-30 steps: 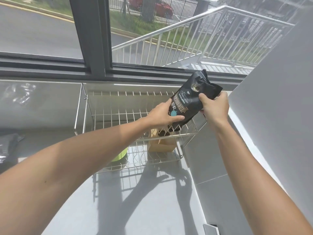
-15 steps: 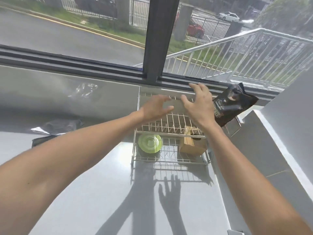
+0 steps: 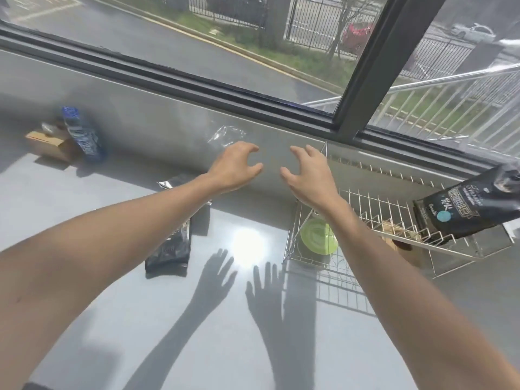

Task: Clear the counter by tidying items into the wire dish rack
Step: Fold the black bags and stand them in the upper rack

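Note:
The wire dish rack [image 3: 374, 204] stands at the right on the grey counter [image 3: 197, 319]. A black snack bag [image 3: 467, 212] leans on its upper tier at the far right. A green plate [image 3: 318, 237] and a brown box [image 3: 399, 235] sit on its lower tier. My left hand [image 3: 236, 167] and my right hand [image 3: 306, 173] hover empty, fingers spread, above the counter left of the rack. A black packet [image 3: 171, 243] lies on the counter under my left forearm. Far left, a blue bottle [image 3: 81, 133] leans against a brown carton [image 3: 47, 142].
A grey ledge and a dark window frame [image 3: 363, 66] run along the back. Crumpled clear plastic [image 3: 225, 135] rests on the ledge behind my left hand. A grey wall section meets the counter at the right of the rack.
Both hands let go of the black snack bag, left it on the rack's upper tier, and moved left. The view turned left, and the black packet, bottle and carton came into sight.

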